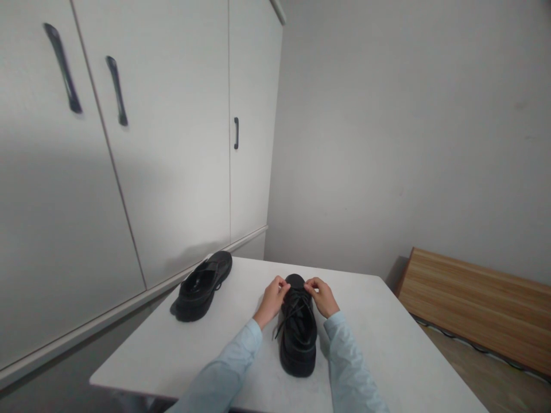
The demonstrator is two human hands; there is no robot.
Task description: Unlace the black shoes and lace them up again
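A black lace-up shoe (pixel 298 338) stands upright on the white table (pixel 370 344), its toe pointing away from me and its opening towards me. Dark laces (pixel 296 304) cross its front, and a loose end hangs over its left side. My left hand (pixel 274 297) is at the left of the toe, thumb and fingers pinched together. Opposite it, my right hand (pixel 322 296) makes a similar pinch at the right of the toe. What lies between the fingertips is too small to make out. A matching black shoe (pixel 202 289) sits apart at the table's left edge.
White cupboard doors (pixel 181 143) with dark handles rise along the left, close to the table. A grey wall (pixel 387 143) stands behind. To the right, beyond the table edge, is a wood-grain panel (pixel 473 304) low down.
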